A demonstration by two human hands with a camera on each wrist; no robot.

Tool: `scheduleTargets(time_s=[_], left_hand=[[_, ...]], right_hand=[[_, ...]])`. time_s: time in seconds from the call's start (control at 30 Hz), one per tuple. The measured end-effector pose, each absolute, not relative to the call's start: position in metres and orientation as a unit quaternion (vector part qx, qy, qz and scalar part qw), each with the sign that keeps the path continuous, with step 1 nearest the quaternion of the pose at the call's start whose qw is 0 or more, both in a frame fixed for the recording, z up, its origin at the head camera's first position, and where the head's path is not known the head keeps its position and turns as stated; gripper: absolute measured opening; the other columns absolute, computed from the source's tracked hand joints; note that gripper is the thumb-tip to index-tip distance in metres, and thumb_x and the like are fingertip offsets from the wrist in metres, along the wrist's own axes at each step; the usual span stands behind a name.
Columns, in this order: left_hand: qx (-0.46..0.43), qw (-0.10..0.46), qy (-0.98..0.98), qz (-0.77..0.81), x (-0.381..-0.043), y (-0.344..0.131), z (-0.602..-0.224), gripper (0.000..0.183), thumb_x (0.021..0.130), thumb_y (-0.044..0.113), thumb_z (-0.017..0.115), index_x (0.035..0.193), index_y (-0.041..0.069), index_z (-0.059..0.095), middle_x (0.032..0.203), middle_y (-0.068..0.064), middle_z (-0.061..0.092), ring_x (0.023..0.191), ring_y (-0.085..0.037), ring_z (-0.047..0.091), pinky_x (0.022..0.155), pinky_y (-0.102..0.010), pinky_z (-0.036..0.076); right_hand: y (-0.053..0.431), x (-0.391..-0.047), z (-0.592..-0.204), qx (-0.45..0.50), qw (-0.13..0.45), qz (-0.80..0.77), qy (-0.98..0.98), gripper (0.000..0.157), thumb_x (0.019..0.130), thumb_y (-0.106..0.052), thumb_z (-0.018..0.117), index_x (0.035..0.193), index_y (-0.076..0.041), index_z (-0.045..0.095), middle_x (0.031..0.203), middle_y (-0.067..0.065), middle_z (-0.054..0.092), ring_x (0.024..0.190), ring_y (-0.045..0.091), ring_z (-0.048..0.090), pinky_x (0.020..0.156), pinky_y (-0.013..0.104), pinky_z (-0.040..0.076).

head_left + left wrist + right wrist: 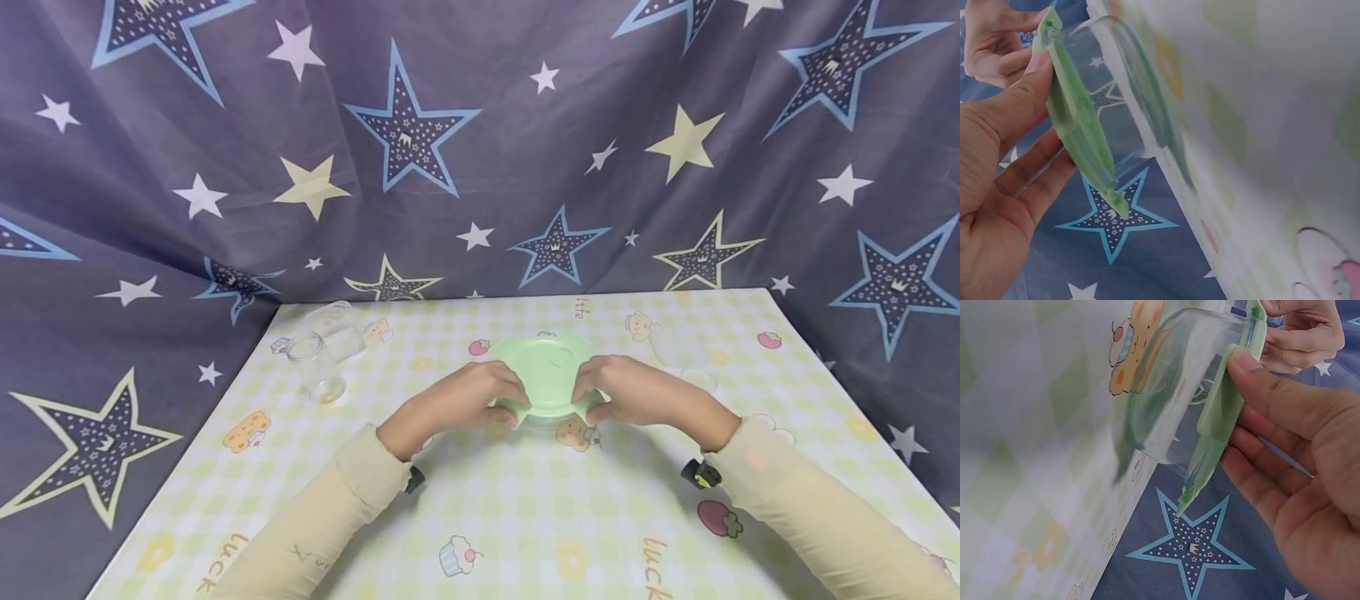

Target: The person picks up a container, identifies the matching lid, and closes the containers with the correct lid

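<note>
A round clear food container (1160, 419) with a light green lid (551, 371) is at the middle of the table, between both hands. My left hand (472, 393) grips the lid's left side, thumb on a latch flap (1060, 106) and the other fingers behind it. On the opposite side my right hand (645, 390) holds another flap (1221, 403) in the same way, between thumb and fingers. The clear body shows below the lid in both wrist views. Whether the latches are locked cannot be seen.
To the left stands a clear jar (317, 371), with a clear box (343, 340) behind it. A faint transparent piece (675, 346) lies right of the container. The table (525, 517) has a checked cover; a star-patterned curtain (487, 158) hangs behind its back edge.
</note>
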State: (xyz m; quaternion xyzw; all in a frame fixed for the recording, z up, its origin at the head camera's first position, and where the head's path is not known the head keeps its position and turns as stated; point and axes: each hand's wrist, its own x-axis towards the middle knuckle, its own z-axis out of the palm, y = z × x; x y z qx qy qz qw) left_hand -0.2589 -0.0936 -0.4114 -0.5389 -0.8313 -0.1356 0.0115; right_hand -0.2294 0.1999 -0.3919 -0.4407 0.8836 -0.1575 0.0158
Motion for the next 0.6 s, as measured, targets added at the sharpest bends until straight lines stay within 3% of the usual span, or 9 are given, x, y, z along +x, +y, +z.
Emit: scheduleTargets(time_s=[0.2,0.6], left_hand=[[-0.541,0.017,-0.827,-0.155,-0.2578,-0.0991,-0.4129,0.029,0.085,0.02,0.084,0.113,0.016,0.078,0.115,0.004,0.073,0.114,-0.012,0.063,0.104,-0.024,0.049],[-0.543,0.035,-0.824,-0.16,-0.256,-0.102,-0.4189,0.031,0.084,0.009,0.084,0.114,0.015,0.077,0.119,0.002,0.072,0.116,-0.014,0.064,0.108,-0.027,0.048]], right_hand=[[0.201,-0.2281,-0.3926,-0.453,-0.002,-0.142,0.88,0.027,0.078,-0.003,0.086,0.103,-0.01,0.077,0.103,-0.003,0.07,0.099,0.016,0.064,0.086,0.034,0.058],[0.1981,-0.2249,-0.3974,-0.459,-0.034,-0.114,0.881,0.025,0.078,-0.003,0.086,0.101,-0.011,0.077,0.101,-0.002,0.07,0.097,0.017,0.065,0.084,0.032,0.059]])
